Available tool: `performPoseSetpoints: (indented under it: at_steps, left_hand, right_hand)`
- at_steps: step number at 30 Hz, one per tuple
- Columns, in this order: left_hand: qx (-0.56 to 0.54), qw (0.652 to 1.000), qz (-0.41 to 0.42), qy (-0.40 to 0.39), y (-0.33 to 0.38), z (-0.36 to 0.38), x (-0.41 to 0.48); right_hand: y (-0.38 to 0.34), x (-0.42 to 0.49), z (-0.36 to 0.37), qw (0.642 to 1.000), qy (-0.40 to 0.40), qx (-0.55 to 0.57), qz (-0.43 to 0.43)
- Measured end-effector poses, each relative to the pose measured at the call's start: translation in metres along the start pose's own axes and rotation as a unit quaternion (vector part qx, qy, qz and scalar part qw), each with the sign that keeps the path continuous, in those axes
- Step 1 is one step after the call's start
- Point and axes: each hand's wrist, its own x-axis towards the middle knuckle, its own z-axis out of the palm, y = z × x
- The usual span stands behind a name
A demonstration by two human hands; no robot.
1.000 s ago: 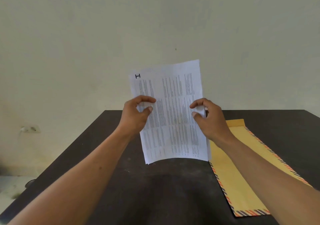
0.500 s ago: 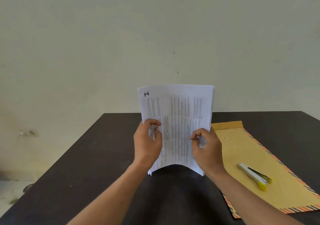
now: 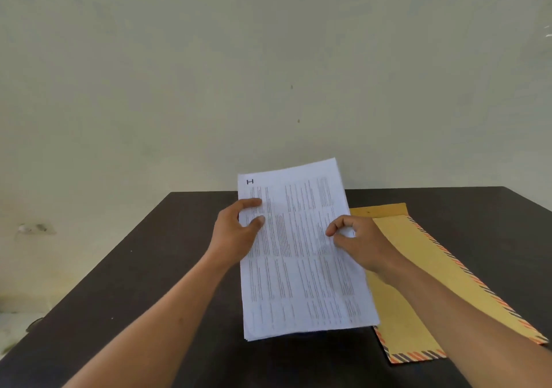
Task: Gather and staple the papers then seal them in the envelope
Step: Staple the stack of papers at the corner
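Observation:
A stack of white printed papers (image 3: 301, 268), marked with an "H" at the top left corner, is held above the dark table (image 3: 149, 283), tilted back. My left hand (image 3: 236, 235) grips its left edge, thumb on the front. My right hand (image 3: 358, 241) pinches its right edge. A yellow-brown envelope (image 3: 418, 268) with a striped orange and dark border lies flat on the table to the right, partly under my right forearm and the papers. No stapler shows in this view.
A pale wall (image 3: 268, 73) rises behind the table's far edge. A wall socket (image 3: 35, 228) sits low on the left. Bare dark tabletop lies to the left of my left arm.
The papers went from standing upright and bowed to leaning back, lower end nearer me. The stapler seen on the envelope half a second ago is out of sight behind my right arm.

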Motion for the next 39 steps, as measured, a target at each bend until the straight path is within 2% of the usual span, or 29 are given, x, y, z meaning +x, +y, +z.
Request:
performPoseSetpoints:
  at_steps: [3,7,8,10,11,12,16,18,19,21,22,24,25,27,30,36,39]
  left_hand:
    - [0.030,0.998,-0.035,-0.042,-0.017,0.016,-0.007]
    - [0.065,0.992,-0.067,-0.084,-0.038,0.035,-0.017]
    - [0.074,0.991,-0.074,-0.089,-0.042,0.039,-0.019]
    - [0.080,0.989,-0.084,-0.096,-0.046,0.043,-0.021]
    - [0.079,0.988,-0.086,-0.099,-0.047,0.045,-0.021]
    - [0.076,0.988,-0.087,-0.102,-0.048,0.046,-0.022]
    - [0.069,0.988,-0.089,-0.104,-0.049,0.049,-0.025]
    - [0.058,0.989,-0.085,-0.103,-0.046,0.047,-0.026]
    - [0.051,0.990,-0.081,-0.103,-0.043,0.046,-0.027]
    - [0.030,0.991,-0.071,-0.109,-0.034,0.041,-0.028]
    - [0.021,0.991,-0.067,-0.115,-0.029,0.039,-0.029]
    - [0.003,0.990,-0.060,-0.128,-0.019,0.034,-0.031]
    - [-0.009,0.989,-0.057,-0.134,-0.015,0.032,-0.033]
    - [-0.025,0.988,-0.048,-0.145,-0.008,0.027,-0.037]
    - [-0.035,0.986,-0.033,-0.158,-0.002,0.017,-0.041]
    - [-0.054,0.984,-0.004,-0.171,0.005,0.003,-0.045]
    - [-0.050,0.985,0.005,-0.166,0.003,0.000,-0.044]
  right_hand:
    - [0.018,-0.006,-0.013,0.994,-0.059,-0.061,0.063]
    - [0.047,-0.018,-0.044,0.976,0.004,-0.178,0.122]
    - [0.055,-0.021,-0.054,0.956,-0.003,-0.259,0.136]
    - [0.070,-0.027,-0.071,0.886,-0.052,-0.425,0.177]
    - [0.076,-0.029,-0.076,0.857,-0.075,-0.470,0.197]
    - [0.081,-0.030,-0.078,0.843,-0.087,-0.486,0.212]
    - [0.090,-0.027,-0.074,0.840,-0.061,-0.497,0.209]
    - [0.085,-0.021,-0.072,0.865,-0.040,-0.458,0.203]
    - [0.079,-0.017,-0.072,0.896,-0.018,-0.402,0.189]
    - [0.055,-0.007,-0.068,0.969,0.042,-0.184,0.157]
    - [0.039,-0.002,-0.065,0.987,0.062,-0.046,0.141]
    - [0.008,0.011,-0.057,0.978,0.073,0.171,0.098]
    - [-0.005,0.019,-0.052,0.968,0.075,0.227,0.075]
    - [-0.030,0.035,-0.039,0.960,0.078,0.267,0.031]
    - [-0.059,0.052,-0.019,0.965,0.056,0.256,-0.010]
    - [-0.071,0.067,0.004,0.976,-0.031,0.217,-0.019]
    - [-0.074,0.069,0.011,0.969,-0.053,0.243,-0.008]
